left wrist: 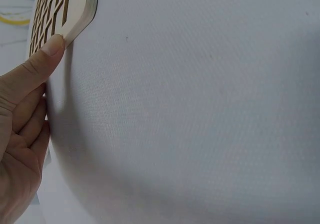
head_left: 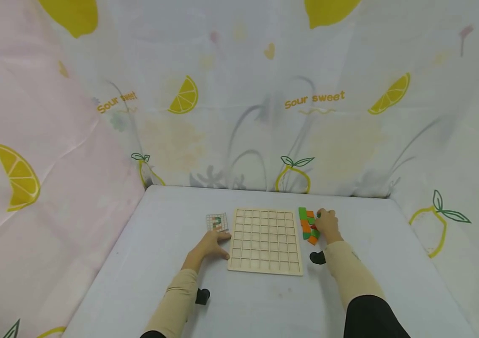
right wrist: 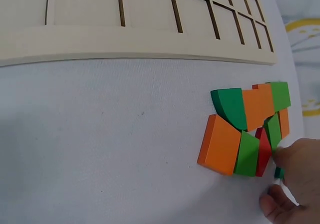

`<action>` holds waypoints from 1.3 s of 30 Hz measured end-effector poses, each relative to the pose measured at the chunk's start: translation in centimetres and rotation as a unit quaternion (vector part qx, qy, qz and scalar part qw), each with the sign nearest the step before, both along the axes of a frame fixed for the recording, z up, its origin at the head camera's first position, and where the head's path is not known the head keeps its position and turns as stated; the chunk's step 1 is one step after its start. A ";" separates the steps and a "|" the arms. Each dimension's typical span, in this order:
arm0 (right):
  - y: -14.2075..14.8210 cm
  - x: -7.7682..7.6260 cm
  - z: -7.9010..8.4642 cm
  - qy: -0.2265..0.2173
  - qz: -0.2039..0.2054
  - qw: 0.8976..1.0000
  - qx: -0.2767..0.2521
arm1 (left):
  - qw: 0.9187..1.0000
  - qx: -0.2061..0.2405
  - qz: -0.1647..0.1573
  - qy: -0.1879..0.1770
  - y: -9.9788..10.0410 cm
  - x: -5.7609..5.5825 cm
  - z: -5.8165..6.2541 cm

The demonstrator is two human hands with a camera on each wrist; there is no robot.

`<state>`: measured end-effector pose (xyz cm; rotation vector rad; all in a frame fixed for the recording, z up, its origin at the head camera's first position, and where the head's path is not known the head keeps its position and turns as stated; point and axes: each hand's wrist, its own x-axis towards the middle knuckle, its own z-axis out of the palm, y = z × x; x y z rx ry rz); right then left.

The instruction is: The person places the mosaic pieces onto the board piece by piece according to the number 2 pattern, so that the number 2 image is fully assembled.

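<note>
A square wooden grid board (head_left: pixel 264 241) lies on the table. My left hand (head_left: pixel 209 245) rests at its left edge; the thumb (left wrist: pixel 52 46) touches the board's rim near a corner, with the other fingers beside it. To the right of the board lies a cluster of orange, green and red blocks, among them an orange block (right wrist: pixel 220 145) and a red block (right wrist: pixel 263 153). My right hand (head_left: pixel 328 224) is at the far right of this cluster. Its fingertips pinch a dark green block (right wrist: pixel 279 173), mostly hidden by the hand.
A small card (head_left: pixel 216 222) printed with a coloured grid pattern lies beyond my left hand, near the board's upper left corner. The white table (head_left: pixel 171 206) ends at a lemon-print curtain (head_left: pixel 231 141) at the back and sides.
</note>
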<state>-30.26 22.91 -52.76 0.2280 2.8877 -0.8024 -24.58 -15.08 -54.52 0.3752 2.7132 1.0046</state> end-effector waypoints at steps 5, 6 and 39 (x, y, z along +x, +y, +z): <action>0.9 0.0 -0.1 0.038 0.000 0.999 0.013 | 1.000 -0.002 0.002 0.001 0.0 -0.1 0.1; 1.0 0.0 -0.1 0.037 0.001 0.999 0.014 | 1.000 -0.002 0.002 0.000 0.0 -0.1 0.1; 0.7 1.2 -1.1 0.110 -0.130 0.972 -0.161 | 1.000 0.002 -0.005 0.010 -0.2 0.0 0.0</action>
